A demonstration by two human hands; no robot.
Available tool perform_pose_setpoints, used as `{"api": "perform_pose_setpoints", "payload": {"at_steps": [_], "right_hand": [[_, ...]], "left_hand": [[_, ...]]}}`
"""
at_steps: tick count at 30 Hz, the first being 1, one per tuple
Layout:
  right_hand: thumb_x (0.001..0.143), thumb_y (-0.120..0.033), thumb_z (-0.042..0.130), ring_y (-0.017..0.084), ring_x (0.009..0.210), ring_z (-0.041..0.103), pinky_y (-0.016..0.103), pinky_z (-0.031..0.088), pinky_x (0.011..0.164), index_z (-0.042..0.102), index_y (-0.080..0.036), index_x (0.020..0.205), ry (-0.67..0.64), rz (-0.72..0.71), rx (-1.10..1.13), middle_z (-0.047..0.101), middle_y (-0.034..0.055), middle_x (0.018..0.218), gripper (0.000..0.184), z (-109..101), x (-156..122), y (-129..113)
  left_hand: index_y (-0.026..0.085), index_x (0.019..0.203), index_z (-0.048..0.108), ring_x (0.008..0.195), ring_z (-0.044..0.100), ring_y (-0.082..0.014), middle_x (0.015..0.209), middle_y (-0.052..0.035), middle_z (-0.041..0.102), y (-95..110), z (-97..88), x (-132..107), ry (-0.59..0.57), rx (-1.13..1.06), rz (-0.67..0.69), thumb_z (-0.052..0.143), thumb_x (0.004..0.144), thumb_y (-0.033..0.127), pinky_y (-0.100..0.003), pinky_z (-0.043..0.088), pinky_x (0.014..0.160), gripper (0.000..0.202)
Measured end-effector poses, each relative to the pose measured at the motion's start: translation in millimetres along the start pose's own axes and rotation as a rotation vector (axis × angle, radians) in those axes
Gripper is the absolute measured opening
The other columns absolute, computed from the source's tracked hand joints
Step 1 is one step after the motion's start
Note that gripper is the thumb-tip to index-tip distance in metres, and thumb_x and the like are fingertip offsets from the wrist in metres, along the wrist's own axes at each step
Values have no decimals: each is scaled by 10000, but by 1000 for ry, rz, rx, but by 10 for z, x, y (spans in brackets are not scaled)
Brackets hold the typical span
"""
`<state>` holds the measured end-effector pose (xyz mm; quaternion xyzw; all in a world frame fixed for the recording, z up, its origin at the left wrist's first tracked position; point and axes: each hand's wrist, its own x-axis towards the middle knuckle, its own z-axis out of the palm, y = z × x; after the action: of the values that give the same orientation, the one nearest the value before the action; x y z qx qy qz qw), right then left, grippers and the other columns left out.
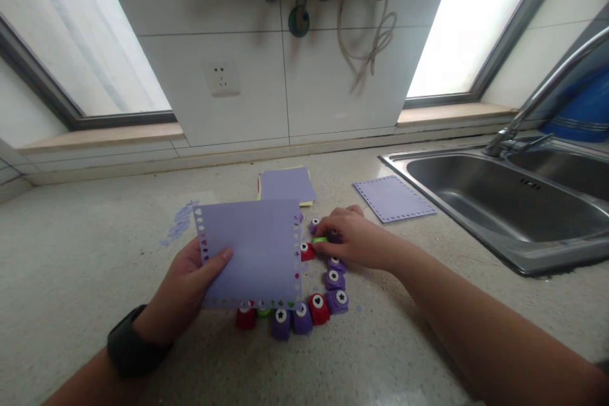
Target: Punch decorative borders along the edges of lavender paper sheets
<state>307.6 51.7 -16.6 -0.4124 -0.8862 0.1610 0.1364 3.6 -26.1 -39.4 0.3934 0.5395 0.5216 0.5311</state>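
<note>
My left hand (195, 279) pinches the left edge of a purple sheet of paper (252, 247), thumb on its face. Small punched shapes run along the sheet's left, right and bottom edges; the top edge is plain. My right hand (349, 238) is closed around a small green craft punch (320, 240), whose top the fingers partly cover. Close by are a red punch (307, 252) and several purple punches (335, 278), curving around to a red punch with a heart mark (318, 308). The sheet hides part of this group.
Behind the held sheet lies a stack of purple and yellow paper (288, 184). A purple sheet with punched edges (394, 198) rests near the steel sink (518, 260). Purple paper scraps (181, 222) are scattered at left. A wall socket (221, 78) is above the counter.
</note>
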Motion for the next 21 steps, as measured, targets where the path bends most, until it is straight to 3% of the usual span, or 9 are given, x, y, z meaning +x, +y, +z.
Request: {"api": "perform_pose_setpoints", "payload": {"at_steps": [4,7,10,13,17,21], "right_hand": [[928,-430,649,239,899,643,441,327,918,742,-239,840,-16,-45,-59,725,36,823,230,2,1,-4],[948,-379,627,235,923,651,446,357,929,745,-244,861,58,-62,-13,743,34,848,199,-7,1,-34],[945,-274,595,197,855,668,389,459,837,739,-240,1005,180,5,213,758,37,897,160,-19,-12,-71],[924,-286,611,166,743,675,324,513,678,736,-213,1031,224,92,494,761,51,881,180,-32,-36,-108],[935,-416,633,152,677,665,298,515,629,730,-180,952,171,93,744,734,47,747,256,-33,-58,-162],[933,-438,644,134,727,635,279,486,651,732,-179,959,26,5,879,708,41,815,275,26,-58,-223]], "left_hand": [[224,1117,689,776,758,-235,990,-59,795,-12,-39,39,-65,-27,54,827,774,330,-339,627,690,385],[220,1102,721,796,751,-217,997,-63,794,-21,-79,60,-113,-12,69,821,785,314,-316,620,712,346],[220,1077,746,810,738,-194,973,-60,794,-19,-102,76,-133,8,80,820,791,295,-276,604,716,304],[210,1018,760,748,721,-180,910,-60,791,1,-105,71,-152,19,67,829,781,298,-262,591,666,262],[202,999,761,686,703,-178,878,-73,787,33,-97,42,-260,49,8,861,739,294,-245,558,593,293],[203,1016,757,695,696,-178,881,-79,781,39,-91,22,-340,104,-13,856,745,297,-245,547,599,303]]}}
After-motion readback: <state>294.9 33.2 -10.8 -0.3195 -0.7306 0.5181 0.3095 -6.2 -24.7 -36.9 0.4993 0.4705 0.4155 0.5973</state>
